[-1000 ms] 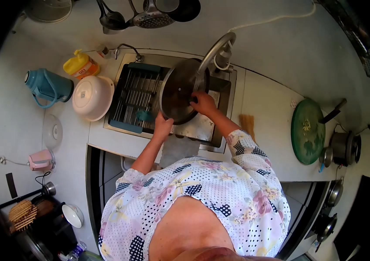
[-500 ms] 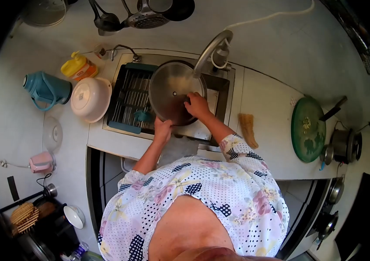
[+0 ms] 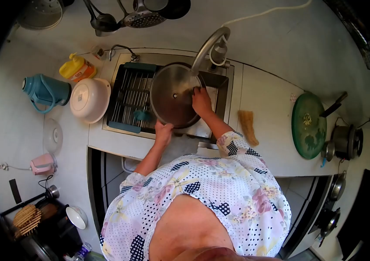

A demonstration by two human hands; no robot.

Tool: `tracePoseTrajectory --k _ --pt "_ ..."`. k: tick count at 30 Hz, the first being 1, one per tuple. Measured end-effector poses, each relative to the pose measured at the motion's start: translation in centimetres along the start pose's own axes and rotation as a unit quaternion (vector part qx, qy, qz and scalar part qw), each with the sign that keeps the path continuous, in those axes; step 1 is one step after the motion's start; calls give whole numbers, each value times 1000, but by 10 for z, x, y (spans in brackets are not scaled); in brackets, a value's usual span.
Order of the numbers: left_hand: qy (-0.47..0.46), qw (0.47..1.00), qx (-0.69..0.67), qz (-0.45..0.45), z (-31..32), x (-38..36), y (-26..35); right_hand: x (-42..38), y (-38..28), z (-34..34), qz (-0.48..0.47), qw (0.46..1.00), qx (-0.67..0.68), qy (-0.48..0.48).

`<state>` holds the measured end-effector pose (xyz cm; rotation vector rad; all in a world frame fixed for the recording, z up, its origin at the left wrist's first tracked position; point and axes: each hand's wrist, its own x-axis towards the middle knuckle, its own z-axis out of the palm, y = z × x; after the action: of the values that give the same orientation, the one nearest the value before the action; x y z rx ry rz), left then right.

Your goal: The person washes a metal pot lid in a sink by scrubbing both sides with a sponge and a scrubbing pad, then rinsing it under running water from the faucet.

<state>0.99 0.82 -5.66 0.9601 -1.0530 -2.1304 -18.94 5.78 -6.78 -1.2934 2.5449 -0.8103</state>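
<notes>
A large round metal pot lid [image 3: 167, 93], with a small round spot at its centre, is tilted over the sink under the curved faucet [image 3: 206, 48]. My left hand [image 3: 163, 132] grips its lower rim, thumb on the near face. Against the lid's right side, close to the rim, rests my right hand [image 3: 202, 103] with curled fingers; whatever may be under them is hidden. A dish rack [image 3: 135, 93] with dark green ends spans the sink's left part, and a small teal piece [image 3: 142, 115] lies on it.
Left of the sink are a pale pink basin [image 3: 90, 99], a yellow bottle [image 3: 78, 68] and a teal thermos jug [image 3: 47, 92]. A tan loofah-like pad [image 3: 248, 127] lies on the right counter. Farther right are a green cutting board [image 3: 309, 135], a knife [image 3: 335, 105] and a pot [image 3: 343, 141].
My right hand has slid from the lid's inner face outward to the right, nearer its rim. My left hand keeps its hold on the lower edge, and the lid has barely shifted.
</notes>
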Motion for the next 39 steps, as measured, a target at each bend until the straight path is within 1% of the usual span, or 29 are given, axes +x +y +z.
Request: tracePoseTrajectory --k 1,2,3,5,6,8,11,12,15,19,21,23,24,27,28,30,33,34,37,38,39 --pt "5 1000 -3 2 0 1 -2 -5 -1 2 17 1000 2 -21" --pt "9 1000 -7 4 0 1 -3 -16 -1 11 -10 1000 16 8" --pt "14 1000 -12 7 3 2 -1 -19 -3 12 -16 1000 9 10" --pt "-12 1000 -10 -5 1 2 6 -24 -3 15 -27 1000 -4 8" --pt "-22 1000 -9 -14 -1 -3 8 -21 -1 9 -8 1000 2 14" --pt "-8 1000 5 -22 1 -6 7 -2 3 -11 28 999 14 29" --pt "9 1000 8 -19 7 -5 10 -5 8 6 26 999 9 -25" --pt "14 1000 4 -17 9 -6 11 -15 -1 7 15 999 28 -28" --pt "-12 1000 -16 -21 6 -9 18 -23 -6 5 -7 999 10 -40" --pt "-16 1000 -16 -4 3 -8 12 1 9 -1 21 999 20 24" --pt "-15 1000 0 3 1 -6 11 -8 7 4 17 999 32 -9" --pt "-11 1000 22 -10 -4 -5 11 -24 3 9 16 998 45 -48" --pt "-6 999 33 -17 -6 -5 11 -25 5 11 -1 998 52 -23" --pt "-20 999 30 -13 -11 -3 7 -10 19 10 -6 998 28 57" --pt "-22 999 29 -15 -10 -5 7 -4 16 0 15 998 24 62" --pt "-26 999 28 -12 -2 -4 11 2 15 -1 16 994 39 99" --pt "-20 995 62 -71 9 -8 20 20 2 -16 8 988 89 128" --pt "-25 997 46 -63 11 -10 17 23 -5 -20 6 985 110 132" --pt "-43 998 17 -49 12 -9 10 19 -23 -9 -89 990 98 47" --pt "-47 998 18 -49 10 -6 10 8 -28 -13 -104 988 112 27" --pt "-49 997 19 -49 7 -6 9 8 -22 -11 -72 991 108 35"
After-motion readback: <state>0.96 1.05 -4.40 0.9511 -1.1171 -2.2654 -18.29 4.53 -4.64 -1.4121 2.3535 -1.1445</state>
